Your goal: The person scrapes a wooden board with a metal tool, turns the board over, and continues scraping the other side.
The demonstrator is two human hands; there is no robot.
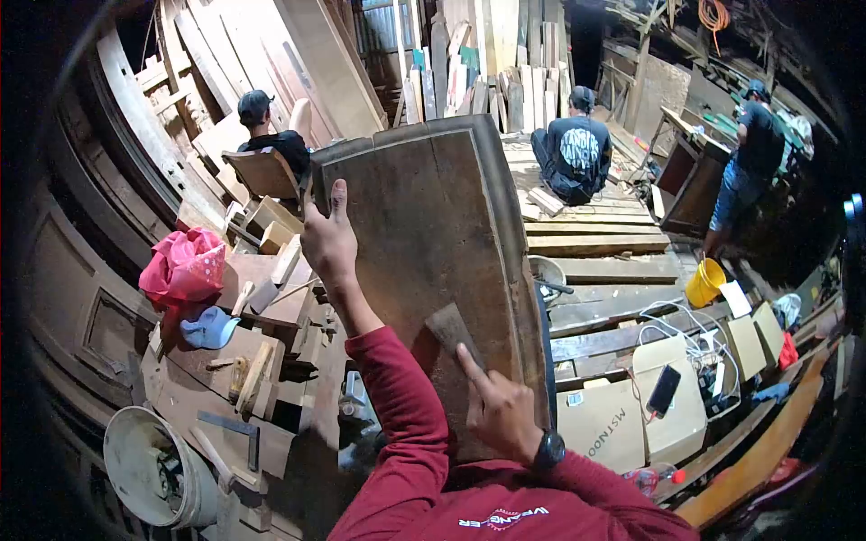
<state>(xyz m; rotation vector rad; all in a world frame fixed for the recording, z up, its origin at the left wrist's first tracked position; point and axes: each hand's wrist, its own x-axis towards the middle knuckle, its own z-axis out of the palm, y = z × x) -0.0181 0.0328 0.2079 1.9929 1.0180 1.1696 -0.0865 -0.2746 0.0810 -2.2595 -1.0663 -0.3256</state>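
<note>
A dark wooden panel (415,225) with a raised border stands tilted in front of my chest. My left hand (330,242) grips its left edge, thumb lying on the face and the other fingers hidden behind. In my right hand (502,410) is a flat, rectangular, grey-brown scraper (448,328), which lies against the lower part of the panel's face. My index finger stretches along the scraper; the remaining fingers are curled. The panel's lower end is hidden by my arms.
On the left are a workbench (180,374) with tools, a metal square (233,435), a pink bag (183,268) and a white bucket (153,464). Cardboard (600,424), a phone (663,390) and a yellow bucket (705,282) lie right. Three people work farther back.
</note>
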